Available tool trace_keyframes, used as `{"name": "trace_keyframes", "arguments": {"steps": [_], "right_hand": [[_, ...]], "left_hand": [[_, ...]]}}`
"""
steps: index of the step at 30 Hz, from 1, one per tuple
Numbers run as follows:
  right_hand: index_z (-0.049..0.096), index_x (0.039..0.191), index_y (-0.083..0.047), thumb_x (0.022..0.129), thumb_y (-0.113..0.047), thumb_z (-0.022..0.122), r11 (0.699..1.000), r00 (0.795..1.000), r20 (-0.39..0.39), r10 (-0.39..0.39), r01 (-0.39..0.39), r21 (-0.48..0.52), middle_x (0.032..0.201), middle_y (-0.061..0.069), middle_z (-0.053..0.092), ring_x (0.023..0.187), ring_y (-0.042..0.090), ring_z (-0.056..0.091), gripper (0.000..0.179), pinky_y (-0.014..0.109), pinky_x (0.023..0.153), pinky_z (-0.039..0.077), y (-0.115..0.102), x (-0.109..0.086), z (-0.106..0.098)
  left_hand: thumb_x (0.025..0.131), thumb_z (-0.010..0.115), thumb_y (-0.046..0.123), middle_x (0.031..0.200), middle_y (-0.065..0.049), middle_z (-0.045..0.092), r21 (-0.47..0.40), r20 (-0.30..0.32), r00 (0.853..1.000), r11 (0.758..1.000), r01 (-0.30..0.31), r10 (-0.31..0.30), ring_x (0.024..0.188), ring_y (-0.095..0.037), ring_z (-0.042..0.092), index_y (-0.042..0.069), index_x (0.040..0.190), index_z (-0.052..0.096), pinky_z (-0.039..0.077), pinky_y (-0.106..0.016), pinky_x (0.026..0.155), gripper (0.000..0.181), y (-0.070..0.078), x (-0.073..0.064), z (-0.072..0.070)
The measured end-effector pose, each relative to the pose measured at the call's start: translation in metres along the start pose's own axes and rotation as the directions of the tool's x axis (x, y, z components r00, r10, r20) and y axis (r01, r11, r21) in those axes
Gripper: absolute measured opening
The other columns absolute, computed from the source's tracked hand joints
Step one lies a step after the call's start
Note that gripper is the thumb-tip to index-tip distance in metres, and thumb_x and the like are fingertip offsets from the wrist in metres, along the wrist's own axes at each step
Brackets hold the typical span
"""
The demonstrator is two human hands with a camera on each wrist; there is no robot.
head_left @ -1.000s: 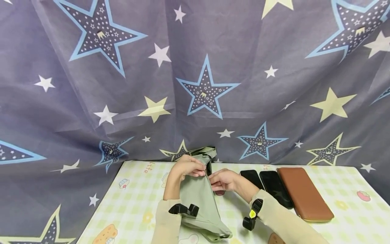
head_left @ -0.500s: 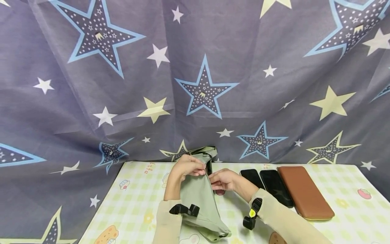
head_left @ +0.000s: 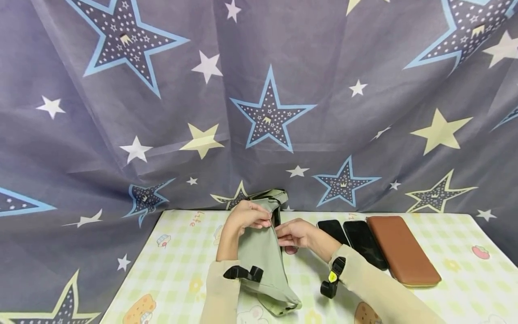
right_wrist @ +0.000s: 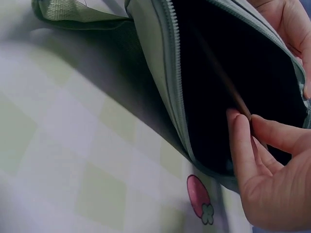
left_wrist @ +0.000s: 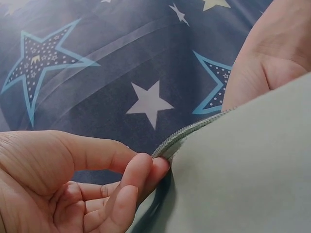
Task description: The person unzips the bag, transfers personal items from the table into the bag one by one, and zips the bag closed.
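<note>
A sage-green zippered bag (head_left: 263, 256) stands on the table with its zip undone and its mouth facing right. My left hand (head_left: 247, 218) pinches the bag's edge beside the zip (left_wrist: 187, 131) with thumb and fingers. At the opening is my right hand (head_left: 297, 234), its fingers partly inside. In the right wrist view those fingers pinch a thin brown flat item (right_wrist: 228, 85), seen edge-on within the dark interior. What kind of item it is cannot be made out, and much of it is lost in shadow.
Right of the hands lie two black phones, a nearer-left phone (head_left: 332, 231) and a larger phone (head_left: 365, 245), beside a brown zip wallet (head_left: 404, 252). A green checked cloth (head_left: 182, 261) covers the table. Behind hangs a star-patterned curtain (head_left: 275, 171).
The head view has tilted slightly, shifting the scene a little up and left. Both hands keep their hold with hardly any movement.
</note>
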State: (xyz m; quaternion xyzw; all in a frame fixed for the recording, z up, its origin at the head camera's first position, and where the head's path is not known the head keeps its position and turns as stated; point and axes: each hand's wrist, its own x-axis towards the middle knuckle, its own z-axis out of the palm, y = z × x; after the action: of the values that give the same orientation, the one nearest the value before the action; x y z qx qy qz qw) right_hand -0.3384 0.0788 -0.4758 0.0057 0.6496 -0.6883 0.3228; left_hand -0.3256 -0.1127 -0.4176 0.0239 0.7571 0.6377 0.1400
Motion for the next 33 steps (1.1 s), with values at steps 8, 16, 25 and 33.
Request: {"name": "trace_keyframes", "arguments": {"steps": [8,16,25,33], "right_hand": [[0.059,0.128,0.016,0.096,0.007,0.059,1.0,1.0,-0.016,0.01,-0.01,-0.024,0.074,0.003,0.074,0.068,0.011,0.072,0.033,0.024,0.075,0.064,-0.009,0.002,-0.001],[0.058,0.129,0.018,0.095,0.008,0.059,0.998,0.998,-0.057,0.008,-0.012,-0.06,0.07,0.003,0.072,0.063,0.011,0.07,0.036,0.024,0.07,0.064,-0.001,0.003,-0.001],[0.064,0.121,0.017,0.092,0.008,0.063,0.997,0.997,-0.075,-0.012,0.006,-0.075,0.069,0.005,0.072,0.062,0.012,0.069,0.03,0.023,0.067,0.064,0.006,0.004,0.005],[0.068,0.113,0.015,0.091,0.008,0.066,0.989,0.991,-0.13,-0.031,0.012,-0.147,0.069,0.006,0.072,0.058,0.011,0.067,0.024,0.026,0.065,0.065,0.004,0.001,0.011]], "left_hand": [[0.089,0.069,0.002,0.061,0.002,0.07,0.006,-0.015,1.0,1.0,0.021,-0.021,0.056,-0.005,0.068,-0.008,0.099,0.074,0.055,-0.014,0.052,0.015,0.005,0.003,-0.002],[0.09,0.07,0.003,0.064,0.002,0.071,0.019,-0.012,0.999,0.999,0.035,-0.035,0.059,-0.005,0.069,-0.007,0.103,0.074,0.056,-0.014,0.053,0.017,0.002,0.002,0.0],[0.09,0.068,0.0,0.062,0.001,0.071,-0.009,-0.003,1.0,0.999,0.03,-0.031,0.056,-0.005,0.068,-0.01,0.103,0.072,0.055,-0.014,0.052,0.017,0.0,-0.003,-0.002],[0.09,0.069,0.001,0.062,0.002,0.071,-0.007,0.0,1.0,1.0,0.024,-0.024,0.057,-0.004,0.068,-0.011,0.105,0.072,0.055,-0.013,0.052,0.019,0.0,-0.002,-0.003]]}}
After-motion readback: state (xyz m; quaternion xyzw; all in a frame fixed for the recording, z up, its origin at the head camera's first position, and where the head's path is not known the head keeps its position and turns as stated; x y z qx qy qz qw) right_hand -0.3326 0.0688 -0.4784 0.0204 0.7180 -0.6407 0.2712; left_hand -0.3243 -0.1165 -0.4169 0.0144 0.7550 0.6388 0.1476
